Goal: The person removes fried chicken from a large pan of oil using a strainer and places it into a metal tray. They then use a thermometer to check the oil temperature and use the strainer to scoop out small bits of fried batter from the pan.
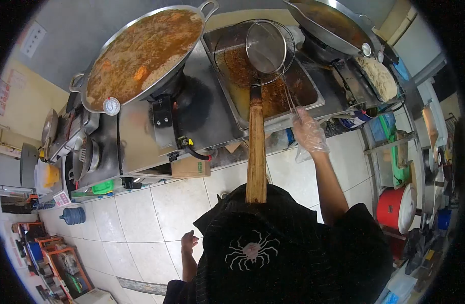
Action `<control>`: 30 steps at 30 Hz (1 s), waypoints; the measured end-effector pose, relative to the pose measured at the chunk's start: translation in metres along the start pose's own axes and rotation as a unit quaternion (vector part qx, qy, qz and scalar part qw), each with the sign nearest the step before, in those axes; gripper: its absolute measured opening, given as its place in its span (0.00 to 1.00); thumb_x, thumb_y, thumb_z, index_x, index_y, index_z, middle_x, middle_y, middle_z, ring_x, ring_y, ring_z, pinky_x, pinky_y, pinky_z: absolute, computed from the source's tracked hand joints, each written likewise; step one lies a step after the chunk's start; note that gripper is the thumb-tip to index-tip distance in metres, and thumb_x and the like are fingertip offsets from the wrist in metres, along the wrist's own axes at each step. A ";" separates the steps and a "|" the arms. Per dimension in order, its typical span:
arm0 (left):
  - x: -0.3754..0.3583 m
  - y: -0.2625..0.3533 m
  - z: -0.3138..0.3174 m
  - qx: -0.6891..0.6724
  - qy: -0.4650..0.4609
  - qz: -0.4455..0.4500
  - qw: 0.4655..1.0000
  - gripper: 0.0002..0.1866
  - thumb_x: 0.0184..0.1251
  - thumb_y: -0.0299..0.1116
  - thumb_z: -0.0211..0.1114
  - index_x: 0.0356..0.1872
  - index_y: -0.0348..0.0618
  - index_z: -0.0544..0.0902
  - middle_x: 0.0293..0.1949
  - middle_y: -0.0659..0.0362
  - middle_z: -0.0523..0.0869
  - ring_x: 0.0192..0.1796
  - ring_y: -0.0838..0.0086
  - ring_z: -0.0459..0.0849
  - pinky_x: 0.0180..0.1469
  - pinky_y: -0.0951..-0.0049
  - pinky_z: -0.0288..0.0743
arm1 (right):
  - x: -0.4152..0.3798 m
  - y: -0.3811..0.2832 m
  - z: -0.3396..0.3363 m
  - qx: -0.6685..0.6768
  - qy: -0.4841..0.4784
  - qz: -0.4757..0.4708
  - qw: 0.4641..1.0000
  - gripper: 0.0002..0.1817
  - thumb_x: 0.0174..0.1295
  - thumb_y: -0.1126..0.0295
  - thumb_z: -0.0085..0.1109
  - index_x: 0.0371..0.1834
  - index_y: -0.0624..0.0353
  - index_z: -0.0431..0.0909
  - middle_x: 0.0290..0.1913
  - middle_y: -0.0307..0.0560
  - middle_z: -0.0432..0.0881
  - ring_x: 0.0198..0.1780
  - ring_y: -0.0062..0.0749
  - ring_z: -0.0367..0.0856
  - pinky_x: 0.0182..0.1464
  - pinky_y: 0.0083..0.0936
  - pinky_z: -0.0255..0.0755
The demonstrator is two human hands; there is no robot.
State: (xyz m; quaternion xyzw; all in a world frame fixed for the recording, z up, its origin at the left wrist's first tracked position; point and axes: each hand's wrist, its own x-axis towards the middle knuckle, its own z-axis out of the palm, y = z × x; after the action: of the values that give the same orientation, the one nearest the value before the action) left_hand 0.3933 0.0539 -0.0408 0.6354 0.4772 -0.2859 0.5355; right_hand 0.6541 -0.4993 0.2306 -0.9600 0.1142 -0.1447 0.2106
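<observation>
My right hand (308, 133), in a clear plastic glove, is closed around the thin wire handle of a round fine-mesh strainer (266, 48). The strainer's bowl overlaps a wider wire skimmer (227, 63), whose long bamboo handle (256, 152) points back toward my body. Both are over a rectangular metal tray (313, 96) with brown oil and dark crumbs in it. Down at my side, my left hand (189, 242) hangs above the floor, bare and loosely curled, with nothing in it.
A large wok (146, 55) of foaming oil with orange pieces stands left, a thermometer (111, 106) on its rim. Another wok (333, 30) is at the back right, beside a pan of pale batter (377, 76). A red cooler (394, 209) stands right; white tiles (176, 207) cover the floor.
</observation>
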 end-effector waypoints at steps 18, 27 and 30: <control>-0.007 -0.068 0.029 0.044 -0.070 -0.061 0.995 0.23 0.64 0.53 0.56 0.25 0.40 0.81 0.24 0.58 0.82 0.27 0.72 0.81 0.34 0.68 0.76 | 0.029 -0.049 -0.038 0.458 -0.174 0.230 0.841 0.24 0.61 0.52 0.55 0.50 0.61 0.70 0.26 0.43 0.78 0.26 0.28 0.77 0.26 0.26 0.71; -0.011 -0.030 0.020 0.042 -0.042 0.032 0.998 0.24 0.64 0.54 0.56 0.28 0.39 0.82 0.26 0.57 0.84 0.28 0.72 0.82 0.34 0.68 0.76 | 0.006 -0.019 -0.007 0.529 -0.108 0.265 0.799 0.32 0.58 0.49 0.59 0.60 0.56 0.63 0.39 0.49 0.80 0.28 0.26 0.79 0.31 0.25 0.78; -0.015 -0.013 0.013 0.007 -0.095 0.112 0.989 0.27 0.63 0.59 0.54 0.34 0.42 0.85 0.32 0.58 0.85 0.35 0.71 0.82 0.38 0.69 0.74 | 0.017 -0.030 -0.008 0.586 -0.190 0.300 0.728 0.28 0.61 0.56 0.57 0.57 0.63 0.63 0.42 0.54 0.74 0.38 0.39 0.82 0.34 0.29 0.82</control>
State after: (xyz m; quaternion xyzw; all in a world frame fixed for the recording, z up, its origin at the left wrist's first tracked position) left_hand 0.3773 0.0369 -0.0365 0.6587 0.3481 -0.2868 0.6023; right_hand 0.6724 -0.4805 0.2541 -0.5687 0.2463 0.0731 0.7814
